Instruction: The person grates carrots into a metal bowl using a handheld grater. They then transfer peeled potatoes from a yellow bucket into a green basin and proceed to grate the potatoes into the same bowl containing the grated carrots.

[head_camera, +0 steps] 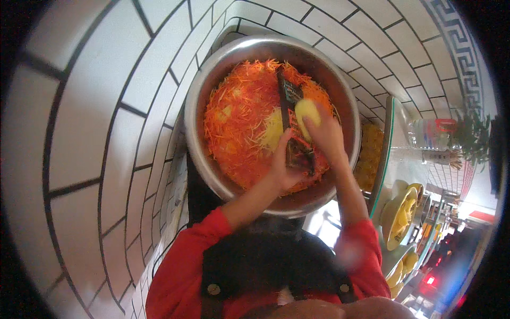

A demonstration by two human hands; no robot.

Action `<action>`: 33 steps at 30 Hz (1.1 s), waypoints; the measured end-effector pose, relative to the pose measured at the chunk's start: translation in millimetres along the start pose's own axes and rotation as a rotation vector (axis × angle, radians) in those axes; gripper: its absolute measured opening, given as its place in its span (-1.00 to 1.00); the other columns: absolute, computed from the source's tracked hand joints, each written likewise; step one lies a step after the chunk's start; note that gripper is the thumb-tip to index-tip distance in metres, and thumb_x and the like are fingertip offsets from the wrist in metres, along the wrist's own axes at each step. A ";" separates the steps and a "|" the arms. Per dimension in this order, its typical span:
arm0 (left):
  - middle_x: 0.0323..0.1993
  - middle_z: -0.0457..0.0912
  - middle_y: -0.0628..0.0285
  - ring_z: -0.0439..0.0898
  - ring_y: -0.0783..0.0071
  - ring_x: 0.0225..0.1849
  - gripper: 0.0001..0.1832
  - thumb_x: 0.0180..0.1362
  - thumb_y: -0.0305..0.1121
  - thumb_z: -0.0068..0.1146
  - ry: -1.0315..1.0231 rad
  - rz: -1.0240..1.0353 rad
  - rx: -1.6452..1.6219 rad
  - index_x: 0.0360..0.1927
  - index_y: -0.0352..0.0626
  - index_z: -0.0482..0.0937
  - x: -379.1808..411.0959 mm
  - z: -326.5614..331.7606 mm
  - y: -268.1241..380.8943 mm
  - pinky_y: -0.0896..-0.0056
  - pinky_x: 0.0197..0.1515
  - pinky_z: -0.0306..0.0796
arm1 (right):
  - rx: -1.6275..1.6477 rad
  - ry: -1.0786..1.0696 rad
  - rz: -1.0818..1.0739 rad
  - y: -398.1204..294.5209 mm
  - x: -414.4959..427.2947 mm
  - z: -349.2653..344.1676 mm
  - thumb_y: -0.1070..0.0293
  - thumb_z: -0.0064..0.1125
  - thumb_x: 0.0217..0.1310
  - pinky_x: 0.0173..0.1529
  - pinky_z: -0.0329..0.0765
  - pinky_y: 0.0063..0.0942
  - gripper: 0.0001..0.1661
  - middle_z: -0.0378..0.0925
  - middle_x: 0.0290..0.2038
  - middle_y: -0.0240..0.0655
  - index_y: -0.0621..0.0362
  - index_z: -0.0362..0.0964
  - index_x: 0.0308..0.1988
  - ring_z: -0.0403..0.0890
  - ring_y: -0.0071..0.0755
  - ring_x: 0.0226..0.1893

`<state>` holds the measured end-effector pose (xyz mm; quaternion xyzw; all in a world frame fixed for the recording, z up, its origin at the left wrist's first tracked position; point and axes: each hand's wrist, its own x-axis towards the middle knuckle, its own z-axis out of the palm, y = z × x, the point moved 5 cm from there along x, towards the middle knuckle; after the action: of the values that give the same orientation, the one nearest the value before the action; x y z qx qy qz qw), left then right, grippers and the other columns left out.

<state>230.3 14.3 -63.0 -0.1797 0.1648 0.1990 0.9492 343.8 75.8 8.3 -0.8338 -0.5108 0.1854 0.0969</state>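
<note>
A wide metal pot (pixel 193 119) stands before me, filled with shredded orange vegetable (pixel 235 103) that looks like carrot. My left hand (pixel 286 167) grips the lower end of a long dark flat grater (pixel 290 89), which leans inside the pot over the shreds. In my right hand (pixel 328 137) is a peeled yellow vegetable (pixel 306 113), perhaps a potato, pressed to or just over the grater's face. Pale yellow shreds (pixel 271 129) lie in a small heap at the grater's left side. The fingers partly cover both the vegetable and the grater.
White-tiled walls (pixel 95 103) close in to the left of and behind the pot. To the right, a glass-edged counter (pixel 385 159) carries a clear jar (pixel 428 133), a bowl (pixel 388 217) of yellow pieces, and a dish with yellow fruit (pixel 408 261). Green plant leaves (pixel 474 137) stand near the jar.
</note>
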 end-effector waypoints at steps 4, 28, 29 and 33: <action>-0.09 0.51 0.16 0.43 0.11 -0.03 -0.34 0.00 0.33 -0.01 0.021 0.051 0.087 0.04 0.10 0.47 0.9 4.9 6.0 -0.29 0.04 0.26 | -0.009 0.033 -0.078 0.9 57.3 1.2 -0.04 0.06 0.08 -0.03 0.45 -0.07 -0.29 0.54 -0.15 0.07 0.04 0.24 0.18 0.56 0.13 -0.11; 0.02 0.51 0.14 0.42 0.07 0.07 -0.33 0.05 0.32 -0.10 -0.110 0.009 -0.046 0.09 0.10 0.44 10.1 -21.4 0.7 -0.18 0.12 0.24 | 0.052 -0.087 -0.068 -7.3 -57.3 -7.5 0.01 0.14 0.08 0.02 0.45 -0.15 -0.35 0.53 -0.12 0.03 0.00 0.30 0.15 0.54 0.09 -0.07; 0.01 0.51 0.14 0.42 0.07 0.06 -0.34 0.05 0.31 -0.09 -0.107 -0.010 -0.020 0.09 0.11 0.45 10.7 -14.8 -3.4 -0.19 0.12 0.24 | 0.014 -0.016 -0.012 -1.8 -31.1 -5.4 -0.01 0.12 0.09 0.00 0.45 -0.14 -0.36 0.54 -0.14 0.03 0.01 0.31 0.14 0.54 0.10 -0.08; -0.01 0.51 0.14 0.43 0.11 0.05 -0.39 0.06 0.27 -0.04 -0.085 -0.012 0.042 0.06 0.12 0.47 6.1 3.0 6.5 -0.20 0.09 0.26 | 0.019 0.052 -0.022 13.5 61.2 9.4 -0.06 0.08 0.10 -0.05 0.45 -0.16 -0.37 0.56 -0.20 0.01 0.07 0.35 0.09 0.55 0.11 -0.13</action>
<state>233.5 23.0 -64.5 -0.1520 0.1272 0.1971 0.9601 376.0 123.7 -17.9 -0.8317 -0.5156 0.1675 0.1200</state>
